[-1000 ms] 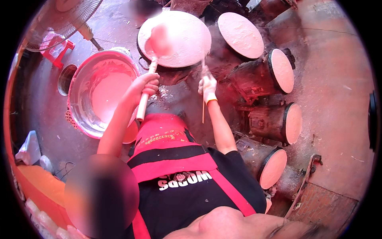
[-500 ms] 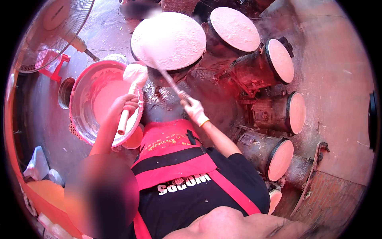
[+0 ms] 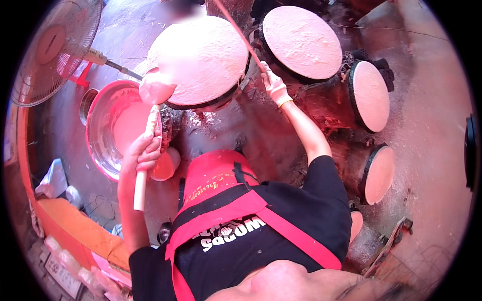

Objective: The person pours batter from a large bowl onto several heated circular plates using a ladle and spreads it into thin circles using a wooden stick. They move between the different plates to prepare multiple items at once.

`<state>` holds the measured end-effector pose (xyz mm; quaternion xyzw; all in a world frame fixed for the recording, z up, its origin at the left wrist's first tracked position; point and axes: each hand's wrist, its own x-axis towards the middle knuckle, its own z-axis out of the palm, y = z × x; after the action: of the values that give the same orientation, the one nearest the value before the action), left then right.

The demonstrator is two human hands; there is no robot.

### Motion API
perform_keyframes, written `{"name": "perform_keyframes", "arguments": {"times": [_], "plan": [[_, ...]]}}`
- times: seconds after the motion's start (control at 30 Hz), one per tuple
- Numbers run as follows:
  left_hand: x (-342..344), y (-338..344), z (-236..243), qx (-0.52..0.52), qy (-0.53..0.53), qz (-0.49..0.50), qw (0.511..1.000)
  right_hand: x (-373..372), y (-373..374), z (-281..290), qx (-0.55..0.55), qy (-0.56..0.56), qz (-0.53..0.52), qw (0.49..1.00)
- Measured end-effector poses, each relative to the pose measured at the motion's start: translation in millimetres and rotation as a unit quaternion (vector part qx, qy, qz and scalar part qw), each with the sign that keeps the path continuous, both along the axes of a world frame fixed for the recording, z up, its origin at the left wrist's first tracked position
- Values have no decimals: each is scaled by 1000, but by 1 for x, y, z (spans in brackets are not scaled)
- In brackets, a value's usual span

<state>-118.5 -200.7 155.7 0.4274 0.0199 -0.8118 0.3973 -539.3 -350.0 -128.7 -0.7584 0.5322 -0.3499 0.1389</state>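
**Ladle left, stick right, beside a broad pale disc**

Long tool in each hand, hands well apart. Left hand [image 3: 145, 152], bare, closed round the pale handle of a ladle [image 3: 156, 91]. Right hand [image 3: 275, 87], in a pale glove with a yellow cuff, closed round a long thin stick [image 3: 235, 25]. Ladle bowl out at the near-left edge of the large disc [image 3: 218, 57], between disc and basin [image 3: 100, 145] in this view. Contact with disc or basin: cannot tell. Load in the bowl: cannot tell either. Stick slanting away past the right edge of the same disc, far tip out of frame.

Large disc ahead, just beyond the basin, rough on top, partly blurred. Second disc [image 3: 301, 42] near it on the right, smaller dark-rimmed discs [image 3: 371, 97] further round. Pale liquid [image 3: 126, 128] in the basin.

Step in hand, by judgement: tending the large disc with both tools. To do it well, hold the bowl level on any pass between basin and disc, against drips on the floor. Tip slowly, from low down. Lay the stick lightly, nearly flat, to spare the surface from gouges. Mind its unseen far end near the neighbouring disc. Treat rims as probably hot, and give the bare left hand more clearance than the gloved right
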Motion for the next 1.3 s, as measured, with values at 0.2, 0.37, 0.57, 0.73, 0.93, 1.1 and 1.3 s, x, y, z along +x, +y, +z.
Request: {"name": "perform_keyframes", "arguments": {"times": [0.2,0.37,0.57,0.73,0.93,1.1,1.3], "plan": [[-50,5,6,47,86,90,991,-16,13,-19,-7,-11,148,989],[-79,-4,12,64,21,85,994,-33,60,-32,7,12,219,976],[-91,-16,18,9,56,67,996,-49,95,1,7,2,217,976],[-104,-25,21,-8,49,45,998,-16,24,6,205,-68,-144,966],[-121,-35,32,0,46,42,998,35,-84,-51,195,-11,-206,959],[-120,-49,27,27,8,-14,1000,32,-84,-67,128,-25,-241,962],[-97,-65,11,-11,-52,-143,988,48,43,-78,100,-36,-252,962]]}}
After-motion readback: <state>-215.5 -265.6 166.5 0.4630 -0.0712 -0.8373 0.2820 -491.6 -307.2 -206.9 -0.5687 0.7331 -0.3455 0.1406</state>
